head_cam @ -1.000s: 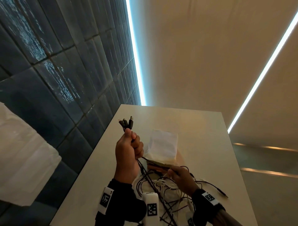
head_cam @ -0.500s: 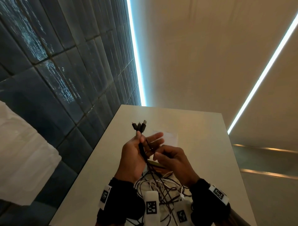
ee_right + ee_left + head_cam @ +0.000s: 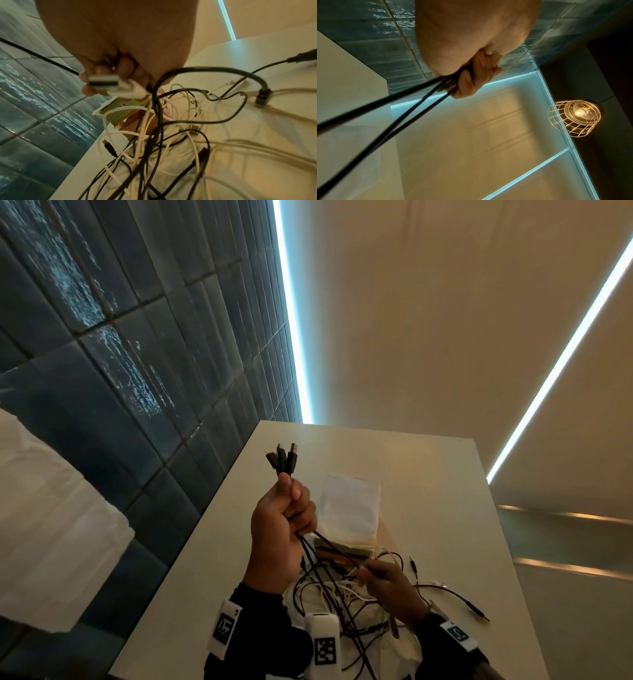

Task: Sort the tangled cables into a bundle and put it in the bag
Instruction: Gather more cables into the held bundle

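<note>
My left hand (image 3: 281,525) is raised above the table and grips several black cables (image 3: 412,97) in a fist, their plugs (image 3: 283,457) sticking up above the thumb. Those cables run down into a tangle of black and white cables (image 3: 342,604) at the near end of the table. My right hand (image 3: 387,580) is low over the tangle and pinches a white USB plug (image 3: 109,83) between its fingertips. A white cloth bag (image 3: 349,508) lies flat on the table just beyond both hands.
The white table (image 3: 428,474) is long and narrow, with a dark tiled wall (image 3: 137,354) along its left edge. A black jack cable (image 3: 455,597) trails off to the right of the tangle. A flat green and brown object (image 3: 120,112) lies under the bag's near edge.
The hands were together half a second ago. Now my left hand has closed into a fist and lifted the black cable ends, and my right hand has dropped back down to the tangle.
</note>
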